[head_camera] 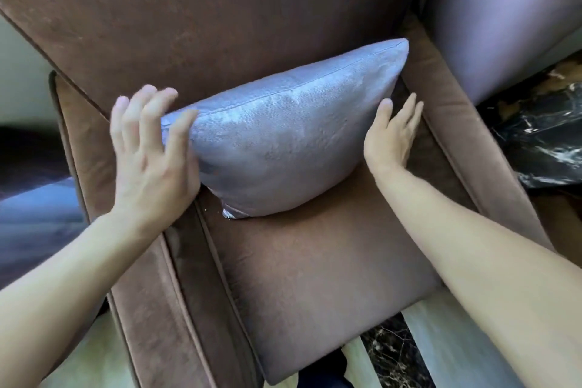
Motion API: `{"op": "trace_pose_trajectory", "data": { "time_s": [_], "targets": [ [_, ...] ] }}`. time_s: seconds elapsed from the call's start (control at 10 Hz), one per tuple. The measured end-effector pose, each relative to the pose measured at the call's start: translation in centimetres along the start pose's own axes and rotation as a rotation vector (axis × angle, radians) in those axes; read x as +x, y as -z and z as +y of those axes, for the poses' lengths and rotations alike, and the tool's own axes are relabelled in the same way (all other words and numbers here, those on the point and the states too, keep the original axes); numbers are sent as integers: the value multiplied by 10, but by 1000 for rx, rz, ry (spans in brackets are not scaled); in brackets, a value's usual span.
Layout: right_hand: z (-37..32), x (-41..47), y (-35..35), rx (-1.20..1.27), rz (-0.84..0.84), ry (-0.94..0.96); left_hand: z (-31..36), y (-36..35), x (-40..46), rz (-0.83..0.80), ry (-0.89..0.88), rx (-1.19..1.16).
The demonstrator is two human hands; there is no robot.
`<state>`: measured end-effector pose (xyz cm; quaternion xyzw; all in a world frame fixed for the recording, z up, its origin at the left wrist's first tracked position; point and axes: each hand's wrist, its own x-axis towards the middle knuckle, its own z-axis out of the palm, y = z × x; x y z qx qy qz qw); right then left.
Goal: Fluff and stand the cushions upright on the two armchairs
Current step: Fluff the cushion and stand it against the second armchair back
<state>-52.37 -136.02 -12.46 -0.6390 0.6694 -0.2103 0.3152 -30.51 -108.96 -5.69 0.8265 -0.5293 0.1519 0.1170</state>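
Two open hands flank cushion (pixel 283 142) upright on armchair (pixel 315 261); armrests close.

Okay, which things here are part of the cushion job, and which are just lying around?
Part of the job:
lilac cushion
brown armchair
left hand
right hand

Just lying about:
purple seat beside the armchair
dark marble floor

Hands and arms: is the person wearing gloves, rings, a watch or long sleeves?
No. The left hand and right hand are bare, with no gloves, rings or watch. Both forearms are bare too, with no sleeves in view. The fingernails look short and unpainted.
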Motion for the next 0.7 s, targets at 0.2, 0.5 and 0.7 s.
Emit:
{"op": "trace_pose_trajectory", "data": {
  "time_s": [0.2,0.5,0.7],
  "targets": [
    [-5,-65,-43,541,-180,-511,62,-34,-26,-675,-579,-330],
    [-15,-12,13,808,-179,-611,72,-57,-10,-778,111,-505],
    [11,-78,12,550,-273,-609,81,-35,-85,-1041,224,-477]
  ]
}}
